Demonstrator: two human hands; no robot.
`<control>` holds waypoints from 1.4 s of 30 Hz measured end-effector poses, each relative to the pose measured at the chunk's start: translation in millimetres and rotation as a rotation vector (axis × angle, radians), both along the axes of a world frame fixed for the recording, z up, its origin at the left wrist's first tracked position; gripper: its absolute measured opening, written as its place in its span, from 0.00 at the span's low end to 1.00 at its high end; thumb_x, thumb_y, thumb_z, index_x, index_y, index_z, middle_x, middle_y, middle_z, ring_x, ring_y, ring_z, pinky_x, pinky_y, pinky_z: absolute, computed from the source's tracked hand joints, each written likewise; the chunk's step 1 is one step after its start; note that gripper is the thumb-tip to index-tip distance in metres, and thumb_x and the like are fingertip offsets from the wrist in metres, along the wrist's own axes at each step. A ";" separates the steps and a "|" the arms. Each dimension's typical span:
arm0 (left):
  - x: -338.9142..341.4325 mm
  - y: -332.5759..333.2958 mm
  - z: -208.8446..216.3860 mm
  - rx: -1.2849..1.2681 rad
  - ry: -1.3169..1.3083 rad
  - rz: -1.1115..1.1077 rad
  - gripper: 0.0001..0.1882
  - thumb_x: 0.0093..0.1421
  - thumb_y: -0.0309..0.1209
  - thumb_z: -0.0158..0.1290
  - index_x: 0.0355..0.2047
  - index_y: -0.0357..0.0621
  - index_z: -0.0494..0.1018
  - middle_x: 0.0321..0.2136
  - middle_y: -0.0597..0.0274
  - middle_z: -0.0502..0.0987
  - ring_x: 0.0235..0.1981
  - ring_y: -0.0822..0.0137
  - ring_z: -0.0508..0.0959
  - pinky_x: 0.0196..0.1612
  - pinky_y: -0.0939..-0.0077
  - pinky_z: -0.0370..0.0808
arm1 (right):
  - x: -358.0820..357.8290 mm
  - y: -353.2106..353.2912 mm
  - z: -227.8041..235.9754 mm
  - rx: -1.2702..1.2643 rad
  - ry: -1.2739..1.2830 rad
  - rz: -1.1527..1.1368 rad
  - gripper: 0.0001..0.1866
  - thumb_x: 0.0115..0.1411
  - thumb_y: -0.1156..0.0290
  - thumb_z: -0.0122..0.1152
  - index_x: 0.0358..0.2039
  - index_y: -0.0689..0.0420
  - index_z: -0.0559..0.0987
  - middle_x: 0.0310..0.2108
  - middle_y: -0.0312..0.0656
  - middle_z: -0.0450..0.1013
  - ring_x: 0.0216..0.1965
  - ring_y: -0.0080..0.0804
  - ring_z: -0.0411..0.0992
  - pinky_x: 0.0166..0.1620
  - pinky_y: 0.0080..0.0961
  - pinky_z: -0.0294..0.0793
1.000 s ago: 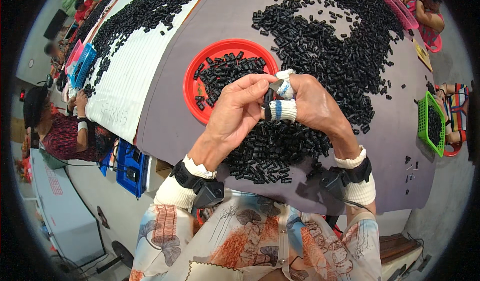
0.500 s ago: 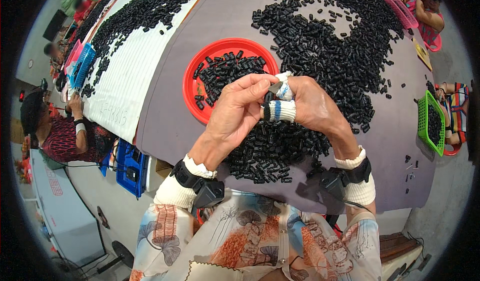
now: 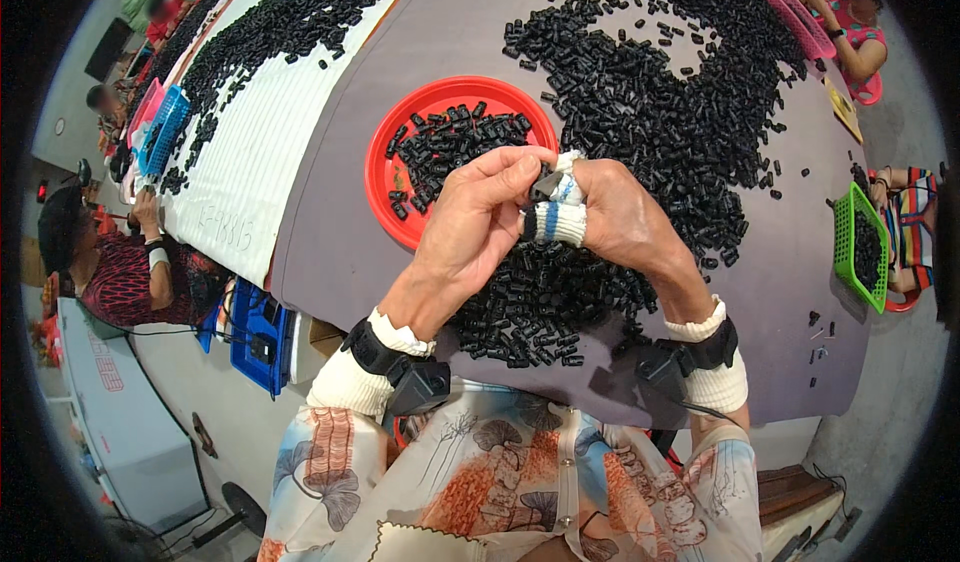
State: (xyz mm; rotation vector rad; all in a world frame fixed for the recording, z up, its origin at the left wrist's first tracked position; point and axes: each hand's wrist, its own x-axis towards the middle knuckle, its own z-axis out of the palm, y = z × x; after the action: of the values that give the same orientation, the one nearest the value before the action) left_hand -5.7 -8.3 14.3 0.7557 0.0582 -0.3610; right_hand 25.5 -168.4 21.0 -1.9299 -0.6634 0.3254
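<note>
Black part [image 3: 543,184] pinched between fingertips of closed left hand [image 3: 478,224] and closed right hand [image 3: 612,214] over the pile [image 3: 540,302] beside red tray [image 3: 385,177]; judgement: keep grip short, fingers wrapped, align squarely

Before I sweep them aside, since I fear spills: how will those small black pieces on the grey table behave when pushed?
The black pieces look short and tube-like, so they would probably roll and scatter. They seem light: many heap loosely in the red tray. They look rigid, likely sliding easily on the smooth table.
</note>
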 end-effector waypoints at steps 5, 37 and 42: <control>2.1 -0.2 -0.8 -0.106 -0.019 -0.019 0.11 0.61 0.28 0.45 0.41 0.35 0.69 0.34 0.60 0.73 0.35 0.72 0.74 0.41 0.77 0.74 | -1.1 -0.1 1.7 0.160 0.099 -0.051 0.16 0.43 0.62 0.67 0.19 0.63 0.74 0.15 0.37 0.67 0.18 0.24 0.64 0.24 0.24 0.64; -2.9 6.3 -14.2 -0.143 -0.066 -0.024 0.13 0.61 0.28 0.45 0.44 0.32 0.68 0.39 0.57 0.73 0.40 0.69 0.74 0.47 0.73 0.71 | -4.0 2.7 7.0 0.090 0.070 -0.116 0.16 0.41 0.64 0.66 0.22 0.64 0.75 0.19 0.42 0.69 0.20 0.28 0.66 0.27 0.26 0.67; -3.8 5.3 -11.1 -0.137 -0.039 -0.018 0.13 0.62 0.28 0.45 0.44 0.33 0.68 0.40 0.57 0.72 0.40 0.69 0.74 0.47 0.73 0.71 | -3.7 2.8 7.0 0.089 0.045 -0.096 0.18 0.42 0.61 0.66 0.22 0.64 0.75 0.19 0.44 0.69 0.20 0.32 0.67 0.27 0.28 0.67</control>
State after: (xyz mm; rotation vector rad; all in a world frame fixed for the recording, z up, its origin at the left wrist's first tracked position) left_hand -9.6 -3.0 3.2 0.6278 -0.0105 -0.3637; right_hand 21.8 -165.6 28.0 -1.8570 -0.5452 0.2745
